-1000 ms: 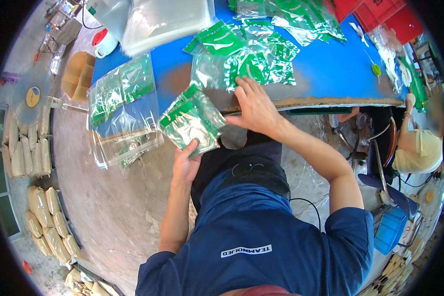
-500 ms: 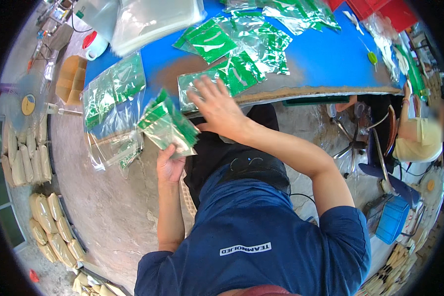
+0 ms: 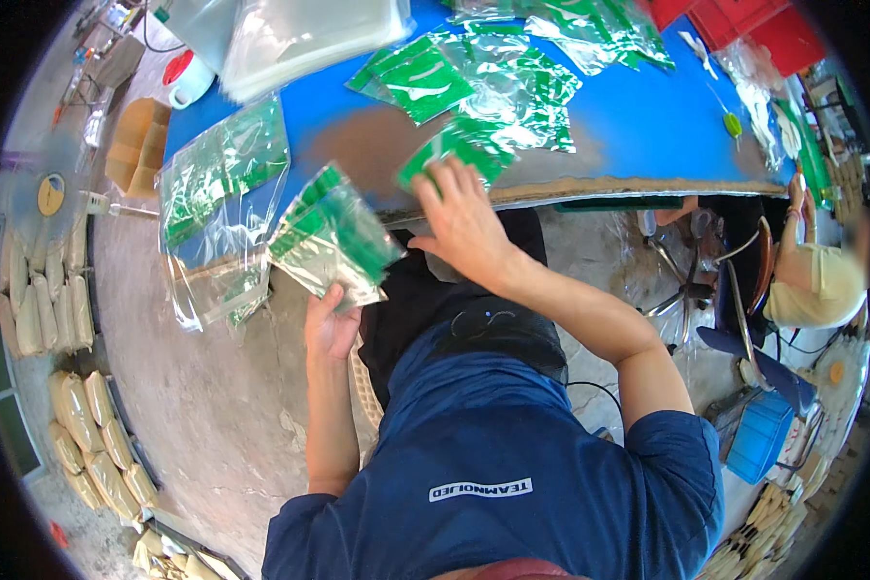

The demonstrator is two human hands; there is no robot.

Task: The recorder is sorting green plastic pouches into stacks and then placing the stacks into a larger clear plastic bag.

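Observation:
My left hand (image 3: 334, 324) pinches the lower end of a fanned bundle of green-and-clear plastic packets (image 3: 333, 237), held in front of the table's near edge. Over that edge, further right, my right hand (image 3: 464, 222) has its fingertips on a green packet (image 3: 469, 150) lying on the table. Its thumb stands apart from the fingers, and I see nothing gripped in it. Behind lie more green and clear packets (image 3: 420, 79), overlapping in a loose pile. Left of the bundle, a large clear bag (image 3: 227, 179) with green packets in it hangs over the table edge.
The blue table (image 3: 638, 126) has a worn brown near edge. At its far left are a stack of clear plastic sheets (image 3: 309, 43) and a white mug with a red lid (image 3: 188, 79). Red bins (image 3: 778, 39) stand far right. A co-worker (image 3: 822, 280) sits at the right.
My right hand has moved right, from the left part of the packets at the edge to the remaining green one. A packet that lay there is gone, and the held bundle is spread wider.

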